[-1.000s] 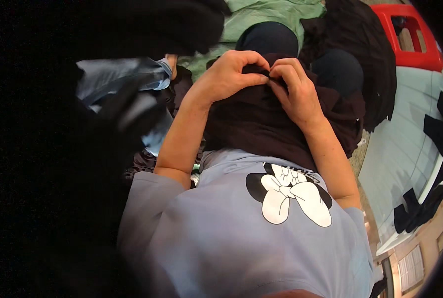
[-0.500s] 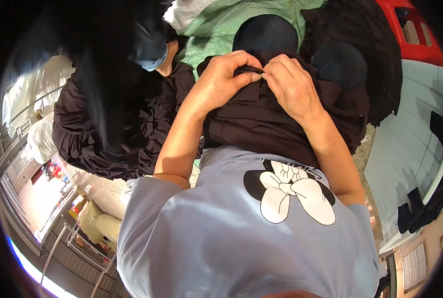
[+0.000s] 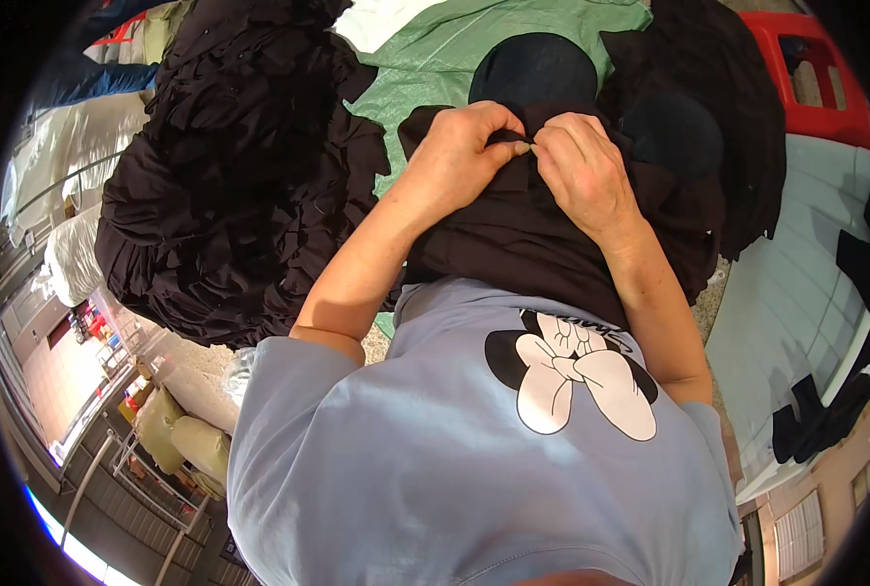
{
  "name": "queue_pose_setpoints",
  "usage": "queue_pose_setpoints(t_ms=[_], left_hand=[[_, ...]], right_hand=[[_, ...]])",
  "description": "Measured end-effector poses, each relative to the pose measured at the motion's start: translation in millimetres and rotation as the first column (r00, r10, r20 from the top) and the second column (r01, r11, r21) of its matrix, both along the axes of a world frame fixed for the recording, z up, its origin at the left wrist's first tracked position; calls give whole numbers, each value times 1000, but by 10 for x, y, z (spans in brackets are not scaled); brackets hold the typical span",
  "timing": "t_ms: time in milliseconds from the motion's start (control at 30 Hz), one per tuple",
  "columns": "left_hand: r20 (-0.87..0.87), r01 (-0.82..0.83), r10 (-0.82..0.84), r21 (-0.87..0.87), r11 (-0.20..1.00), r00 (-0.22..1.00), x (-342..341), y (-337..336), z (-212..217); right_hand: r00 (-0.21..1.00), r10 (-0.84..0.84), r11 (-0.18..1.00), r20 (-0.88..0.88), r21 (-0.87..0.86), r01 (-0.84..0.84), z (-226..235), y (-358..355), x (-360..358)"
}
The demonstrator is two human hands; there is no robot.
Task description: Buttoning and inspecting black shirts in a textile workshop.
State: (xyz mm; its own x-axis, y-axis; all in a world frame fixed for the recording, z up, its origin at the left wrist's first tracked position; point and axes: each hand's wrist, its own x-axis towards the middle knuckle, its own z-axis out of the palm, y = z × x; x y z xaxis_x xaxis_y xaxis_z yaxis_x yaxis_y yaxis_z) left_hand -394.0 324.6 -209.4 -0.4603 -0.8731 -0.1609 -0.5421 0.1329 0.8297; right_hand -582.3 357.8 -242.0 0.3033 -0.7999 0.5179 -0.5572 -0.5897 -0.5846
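And here it is, centre of the scene: a large piece of dark brown, matte, softly creased cloth (image 3: 513, 230) lies spread across the person's lap, between the blue-grey short-sleeved T-shirt (image 3: 435, 430) and the two rounded dark navy knees (image 3: 536, 73). Its colour runs almost to black in the folds, with long shallow wrinkles sweeping sideways over the lap and a looser, bunched stretch hanging off to the right.

Both bare hands are at its upper part. The left hand (image 3: 459, 151) comes in with thumb and forefinger nearly closed — a small fold of the brown material caught at their tips. The right hand (image 3: 583, 171) meets it from the other side, its fingers (image 3: 564, 146) bent and drawn together, pinching that same fold right beside the left thumb. The fingertips are almost touching; the exact edge or seam between them is too small and dark to make out.

Over on the left sits a big ruffled heap of dark brown fabric (image 3: 230, 195) — layer upon layer. Beyond the knees spreads a crinkled green plastic-looking sheet (image 3: 430, 68), and at upper right stands a red plastic frame with openings (image 3: 835, 122).
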Motion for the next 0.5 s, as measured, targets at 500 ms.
queue_pose_setpoints(t_ms=[500], left_hand=[[-125, 81, -169, -519, 851, 978, 131, 184, -76]], right_hand=[[975, -196, 975, 106, -81, 205, 84, 103, 63]])
